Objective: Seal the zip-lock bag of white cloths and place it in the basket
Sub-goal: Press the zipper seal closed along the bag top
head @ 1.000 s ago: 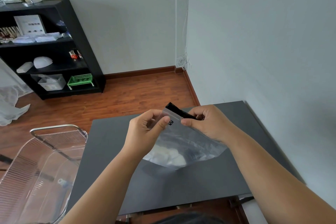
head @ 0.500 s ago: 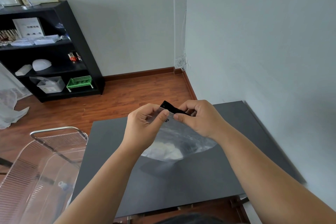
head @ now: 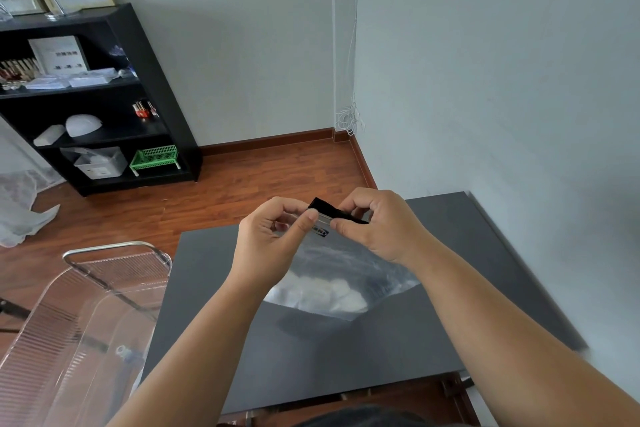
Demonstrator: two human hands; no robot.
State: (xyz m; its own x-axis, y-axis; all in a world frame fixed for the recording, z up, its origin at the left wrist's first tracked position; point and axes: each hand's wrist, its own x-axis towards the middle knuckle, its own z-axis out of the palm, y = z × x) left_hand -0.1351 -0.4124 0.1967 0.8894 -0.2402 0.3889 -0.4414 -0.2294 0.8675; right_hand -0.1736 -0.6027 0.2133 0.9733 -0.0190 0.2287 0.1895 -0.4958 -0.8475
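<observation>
A clear zip-lock bag [head: 349,263] hangs above the dark table [head: 398,350], its black zip strip at the top. White cloths [head: 322,291] are bunched in its lower part. My left hand [head: 273,239] pinches the top edge at the left end of the strip between thumb and fingers. My right hand [head: 377,225] pinches the strip just to the right, thumb in front, the two thumbs almost touching. The clear ribbed basket [head: 114,281] with a metal handle stands to the left of the table, lower down.
A black shelf unit [head: 104,107] with a green crate, boxes and small items stands at the far left wall. Grey walls close the corner at the back and right. Wooden floor lies between shelf and table.
Both hands and the bag have risen a little. My right hand has slid left along the zip strip toward my left hand, so less of the black strip shows between them.
</observation>
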